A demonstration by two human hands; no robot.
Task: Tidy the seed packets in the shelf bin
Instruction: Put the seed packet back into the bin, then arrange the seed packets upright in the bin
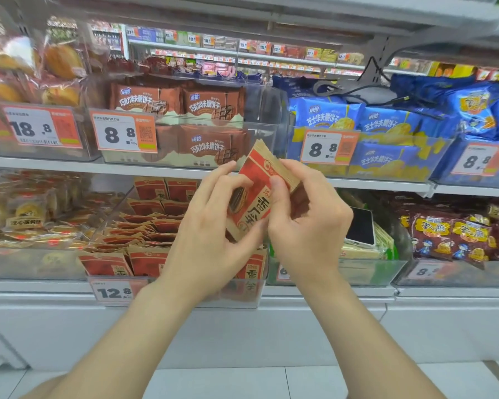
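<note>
- At frame centre, I see the left hand [211, 226] and right hand [308, 226] pinch a tilted stack of seed packets [257, 194], fingers curled around its edges.
- Just below, the shelf bin [236, 303] holds other packets [144, 223].

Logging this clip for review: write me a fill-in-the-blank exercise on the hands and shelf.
The left hand and right hand grip a stack of seed packets with ___ fronts.
The price tag on the bin below reads ___.
The phone lies in the bin to the ___ of that one.
Missing words: red; 12.8; right.
</note>
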